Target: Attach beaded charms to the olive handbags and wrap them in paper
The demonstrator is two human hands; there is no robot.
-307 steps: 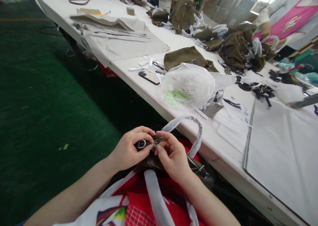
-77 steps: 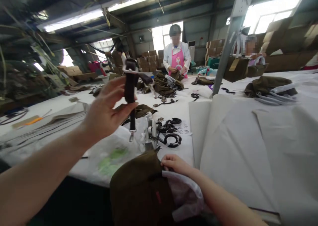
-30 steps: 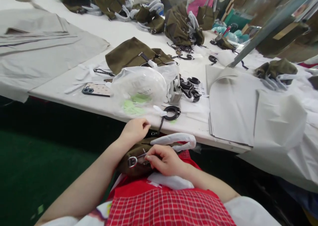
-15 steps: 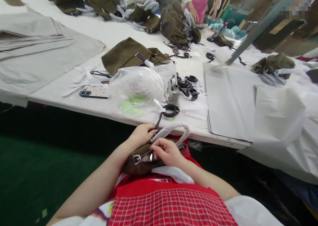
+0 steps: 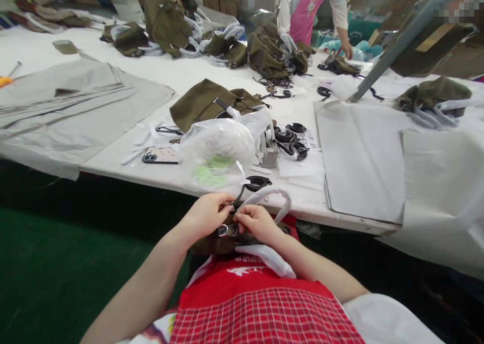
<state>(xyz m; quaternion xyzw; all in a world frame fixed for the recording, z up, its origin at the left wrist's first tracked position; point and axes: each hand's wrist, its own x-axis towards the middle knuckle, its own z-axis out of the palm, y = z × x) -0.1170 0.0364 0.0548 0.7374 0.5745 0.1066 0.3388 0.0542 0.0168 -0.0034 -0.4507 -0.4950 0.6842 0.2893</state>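
Observation:
An olive bag point(image 5: 212, 245) rests in my lap against the table edge, with a metal ring and zipper showing. Its white-wrapped handle point(image 5: 286, 199) arches up behind my right hand point(image 5: 258, 222). My left hand point(image 5: 208, 212) is closed at the end of a black strap point(image 5: 237, 197), just over the bag's upper edge. The rest of that strap lies coiled on the table, with a white tag on it. My right hand pinches close beside the left fingertips; what sits between its fingers is too small to make out.
A clear plastic bag point(image 5: 219, 145) with green slips, a phone point(image 5: 162, 155) and coiled black straps point(image 5: 298, 150) lie ahead. Behind them is another olive bag point(image 5: 200, 102). Grey sheets point(image 5: 359, 157) cover the right, near a slanted metal pole point(image 5: 393, 47). A co-worker point(image 5: 310, 6) stands across the table.
My hands have come closer together at the bag's top edge, the right now pinching beside the left. The view has tilted up slightly. The co-worker's hand has moved to the right.

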